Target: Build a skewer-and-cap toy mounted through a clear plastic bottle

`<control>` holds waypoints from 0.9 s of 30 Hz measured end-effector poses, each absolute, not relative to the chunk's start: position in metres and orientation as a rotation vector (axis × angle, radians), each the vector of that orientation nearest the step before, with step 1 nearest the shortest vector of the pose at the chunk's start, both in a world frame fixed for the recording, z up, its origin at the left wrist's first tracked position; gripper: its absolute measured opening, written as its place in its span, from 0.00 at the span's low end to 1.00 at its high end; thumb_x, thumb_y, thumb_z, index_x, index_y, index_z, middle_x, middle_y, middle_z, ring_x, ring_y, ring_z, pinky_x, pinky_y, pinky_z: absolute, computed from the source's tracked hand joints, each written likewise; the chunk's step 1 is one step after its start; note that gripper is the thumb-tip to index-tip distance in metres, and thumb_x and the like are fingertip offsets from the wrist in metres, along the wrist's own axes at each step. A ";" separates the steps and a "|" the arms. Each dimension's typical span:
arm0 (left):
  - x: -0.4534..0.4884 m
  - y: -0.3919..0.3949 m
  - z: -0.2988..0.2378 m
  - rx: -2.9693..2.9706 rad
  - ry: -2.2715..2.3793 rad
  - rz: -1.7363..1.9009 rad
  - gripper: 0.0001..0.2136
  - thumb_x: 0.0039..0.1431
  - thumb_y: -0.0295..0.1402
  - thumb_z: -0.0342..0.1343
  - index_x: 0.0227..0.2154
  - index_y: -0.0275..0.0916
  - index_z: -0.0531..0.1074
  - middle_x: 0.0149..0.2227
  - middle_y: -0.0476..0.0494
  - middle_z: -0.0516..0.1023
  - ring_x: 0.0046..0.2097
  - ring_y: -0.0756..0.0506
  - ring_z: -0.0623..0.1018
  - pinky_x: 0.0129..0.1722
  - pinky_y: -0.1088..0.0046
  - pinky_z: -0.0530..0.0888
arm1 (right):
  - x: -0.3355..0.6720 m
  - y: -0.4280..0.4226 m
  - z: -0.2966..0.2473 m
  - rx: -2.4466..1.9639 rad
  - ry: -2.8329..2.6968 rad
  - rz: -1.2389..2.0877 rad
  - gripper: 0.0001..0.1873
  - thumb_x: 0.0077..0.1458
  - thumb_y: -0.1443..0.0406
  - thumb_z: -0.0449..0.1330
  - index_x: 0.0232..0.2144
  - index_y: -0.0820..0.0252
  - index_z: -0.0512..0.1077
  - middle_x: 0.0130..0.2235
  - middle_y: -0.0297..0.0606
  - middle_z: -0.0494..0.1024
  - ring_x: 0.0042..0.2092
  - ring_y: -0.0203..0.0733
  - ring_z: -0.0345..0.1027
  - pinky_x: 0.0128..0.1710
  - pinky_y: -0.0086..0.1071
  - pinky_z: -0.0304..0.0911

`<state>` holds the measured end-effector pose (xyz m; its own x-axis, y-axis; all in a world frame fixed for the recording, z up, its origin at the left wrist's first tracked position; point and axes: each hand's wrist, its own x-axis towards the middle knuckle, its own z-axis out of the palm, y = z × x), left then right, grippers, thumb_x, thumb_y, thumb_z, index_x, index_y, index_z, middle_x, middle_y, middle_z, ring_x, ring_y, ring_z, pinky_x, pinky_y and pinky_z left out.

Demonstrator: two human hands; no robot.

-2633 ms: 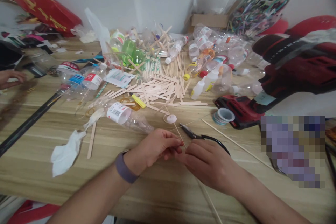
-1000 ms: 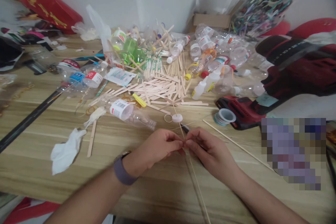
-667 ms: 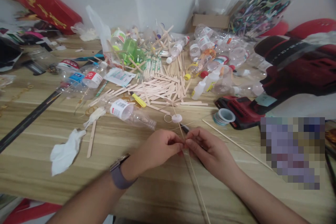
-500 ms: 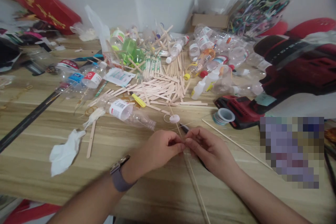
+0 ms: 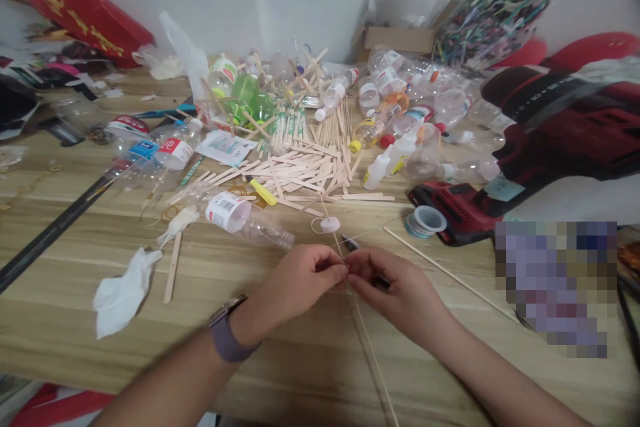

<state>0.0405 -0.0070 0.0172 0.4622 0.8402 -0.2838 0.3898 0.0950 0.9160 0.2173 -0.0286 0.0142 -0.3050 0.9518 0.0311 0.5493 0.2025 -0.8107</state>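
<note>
A long thin wooden stick point(image 5: 371, 340) runs from the table's front edge up under my fingertips. Near its far end sits a white bottle cap point(image 5: 330, 224), with a small wire-like loop to its left. My left hand point(image 5: 303, 287) is closed in a pinch on the stick. Thumb and fingers of my right hand point(image 5: 393, 283) also pinch at that spot, touching the left fingertips; what exactly they grip is hidden. A fine line passes near the hands toward a small spool point(image 5: 425, 221). Partly beneath the right hand lies a dark pen-like thing point(image 5: 350, 243).
Flat wooden craft sticks point(image 5: 300, 170) are heaped ahead, with a yellow-handled tool point(image 5: 263, 191) beside them. A cut plastic bottle point(image 5: 233, 213) lies left. More bottles point(image 5: 395, 83) crowd the back. A red power drill point(image 5: 560, 127) stands right, near another thin stick point(image 5: 445, 270).
Both hands have shifted slightly left and up, still pinching together at the stick. The cap end of the stick has moved a little left.
</note>
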 end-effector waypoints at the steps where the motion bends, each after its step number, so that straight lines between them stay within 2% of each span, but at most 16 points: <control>1: 0.040 -0.007 0.018 1.525 1.133 0.466 0.09 0.57 0.36 0.52 0.28 0.36 0.73 0.28 0.49 0.76 0.32 0.49 0.72 0.31 0.75 0.65 | 0.217 -0.029 0.014 -1.391 -1.952 0.947 0.06 0.53 0.66 0.56 0.31 0.58 0.73 0.22 0.31 0.72 0.24 0.34 0.63 0.23 0.27 0.57; 9: 0.042 -0.012 0.022 1.770 1.211 0.475 0.08 0.58 0.33 0.52 0.28 0.38 0.74 0.26 0.50 0.75 0.28 0.50 0.70 0.30 0.75 0.63 | 0.220 -0.029 0.008 -1.430 -2.041 0.793 0.09 0.56 0.64 0.56 0.25 0.57 0.71 0.21 0.32 0.73 0.23 0.35 0.64 0.23 0.28 0.57; 16: 0.042 -0.011 0.022 1.783 1.233 0.453 0.08 0.58 0.33 0.52 0.28 0.37 0.74 0.27 0.49 0.76 0.29 0.49 0.71 0.30 0.74 0.63 | 0.220 -0.029 0.006 -1.303 -2.219 0.440 0.08 0.55 0.70 0.55 0.25 0.58 0.69 0.23 0.33 0.71 0.24 0.36 0.64 0.24 0.29 0.57; 19: 0.041 -0.008 0.021 1.671 1.204 0.440 0.08 0.57 0.34 0.53 0.28 0.37 0.74 0.27 0.49 0.76 0.30 0.49 0.72 0.29 0.75 0.64 | 0.220 -0.032 0.003 -1.203 -2.226 0.247 0.07 0.55 0.70 0.54 0.27 0.59 0.71 0.29 0.39 0.72 0.30 0.39 0.67 0.28 0.31 0.62; 22: 0.039 -0.005 0.019 1.581 1.146 0.398 0.08 0.56 0.34 0.54 0.27 0.36 0.74 0.27 0.49 0.76 0.30 0.49 0.72 0.29 0.76 0.65 | 0.221 -0.035 0.002 -1.083 -2.251 0.068 0.07 0.56 0.71 0.54 0.30 0.59 0.72 0.40 0.46 0.75 0.38 0.44 0.70 0.35 0.35 0.66; 24: 0.038 -0.005 0.020 1.588 1.111 0.388 0.08 0.57 0.33 0.53 0.27 0.36 0.74 0.27 0.50 0.77 0.30 0.49 0.73 0.29 0.76 0.65 | 0.222 -0.034 0.002 -0.999 -2.305 0.042 0.08 0.56 0.71 0.54 0.31 0.58 0.72 0.43 0.45 0.77 0.39 0.44 0.71 0.37 0.37 0.66; 27: 0.040 -0.009 0.022 1.733 1.139 0.444 0.07 0.58 0.31 0.53 0.28 0.37 0.74 0.29 0.49 0.77 0.31 0.49 0.73 0.32 0.75 0.66 | 0.223 -0.032 0.004 -0.978 -2.269 0.158 0.07 0.56 0.72 0.55 0.30 0.56 0.70 0.37 0.40 0.79 0.35 0.41 0.72 0.35 0.35 0.65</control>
